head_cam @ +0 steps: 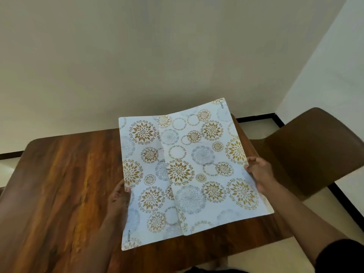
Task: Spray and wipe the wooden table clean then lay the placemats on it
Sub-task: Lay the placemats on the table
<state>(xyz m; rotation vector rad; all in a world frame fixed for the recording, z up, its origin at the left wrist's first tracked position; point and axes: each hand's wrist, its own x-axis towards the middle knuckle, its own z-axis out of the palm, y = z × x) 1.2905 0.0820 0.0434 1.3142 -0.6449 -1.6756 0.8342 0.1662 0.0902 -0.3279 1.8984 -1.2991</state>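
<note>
Wooden desk point(65, 184) against wall, brown chair point(315, 150) off its right edge; two overlapping placemats point(189, 170) held over desk's right half, left hand point(119, 198) and right hand point(260, 172) pinching opposite side edges, thumbs on top.

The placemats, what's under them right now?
Two overlapping placemats, gripped by the left hand and right hand, cover the wooden table's right part. Whether they rest on it, or hide anything, cannot be seen.
</note>
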